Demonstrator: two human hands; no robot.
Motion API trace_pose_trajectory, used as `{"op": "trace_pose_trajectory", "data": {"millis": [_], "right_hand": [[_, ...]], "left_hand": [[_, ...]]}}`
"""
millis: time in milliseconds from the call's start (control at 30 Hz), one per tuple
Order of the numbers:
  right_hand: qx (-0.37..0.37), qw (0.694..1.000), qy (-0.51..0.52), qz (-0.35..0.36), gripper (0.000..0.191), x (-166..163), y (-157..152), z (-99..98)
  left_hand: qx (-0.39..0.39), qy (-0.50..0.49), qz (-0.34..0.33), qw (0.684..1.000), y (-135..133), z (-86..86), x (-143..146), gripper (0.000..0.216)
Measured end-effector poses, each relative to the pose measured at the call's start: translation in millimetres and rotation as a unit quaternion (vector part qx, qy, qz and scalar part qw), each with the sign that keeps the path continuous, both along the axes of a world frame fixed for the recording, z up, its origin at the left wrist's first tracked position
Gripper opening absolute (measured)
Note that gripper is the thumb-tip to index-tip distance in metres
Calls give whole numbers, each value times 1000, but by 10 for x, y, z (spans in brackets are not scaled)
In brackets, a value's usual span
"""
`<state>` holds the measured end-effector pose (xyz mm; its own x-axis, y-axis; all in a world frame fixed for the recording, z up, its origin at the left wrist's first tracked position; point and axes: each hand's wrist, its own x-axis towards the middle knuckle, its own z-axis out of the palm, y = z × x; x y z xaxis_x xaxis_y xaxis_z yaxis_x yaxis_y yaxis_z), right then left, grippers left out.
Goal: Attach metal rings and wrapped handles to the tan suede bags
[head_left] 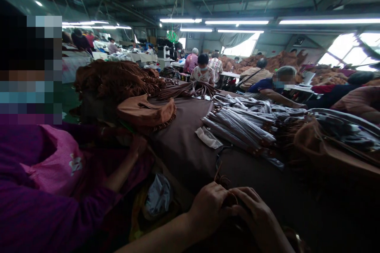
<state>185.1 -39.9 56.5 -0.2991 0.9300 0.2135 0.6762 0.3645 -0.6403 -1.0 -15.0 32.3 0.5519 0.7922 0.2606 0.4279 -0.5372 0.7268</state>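
Hands are together over the near edge of the table (184, 134), which wears a dark brown cover. Your left hand (209, 203) and right hand (257, 207) have their fingers bent in narrow on a thin brown loop (235, 197); the exact pinch cannot be told, as shadow hides the fingertips. Position of the loop: directly between the two hands, in contact with both, neither being clearly nearer. A slim brown strip (219, 172) stands just past your left knuckles, its long axis tilted up and pointing away from you towards the far edge; it lies nearer your left hand than your right. Whether strip and loop are one piece cannot be confirmed.

Beyond the strip, towards the far edge, you have a white packet (208, 137) and a heap of wrapped straps (240, 120). At the table's right side sits an open brown bag (323, 142). Towards the left edge rests another, a tan bag (147, 112), with a co-worker's hand (138, 146) near it, well apart from yours.
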Motion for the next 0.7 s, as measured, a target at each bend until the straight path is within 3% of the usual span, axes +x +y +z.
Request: {"op": "trace_pose_trajectory", "data": {"millis": [167, 333, 400, 533, 700], "right_hand": [[-35, 999, 22, 23, 30, 3, -40, -49], [65, 993, 23, -99, 26, -8, -70, -364], [71, 992, 24, -101, 29, -10, -70, -418], [62, 996, 21, -55, 27, -9, -61, -358], [80, 994, 21, -68, 21, -19, -52, -354]], "left_hand": [[-25, -37, -24, 999, 13, -12, -66, 44], [-73, -61, -27, 995, 44, 9, -89, 44], [-87, -66, -20, 994, 42, 17, -77, 38], [-109, -74, -2, 991, 29, 28, -52, 41], [-132, -69, -6, 989, 22, 60, -44, 45]]}}
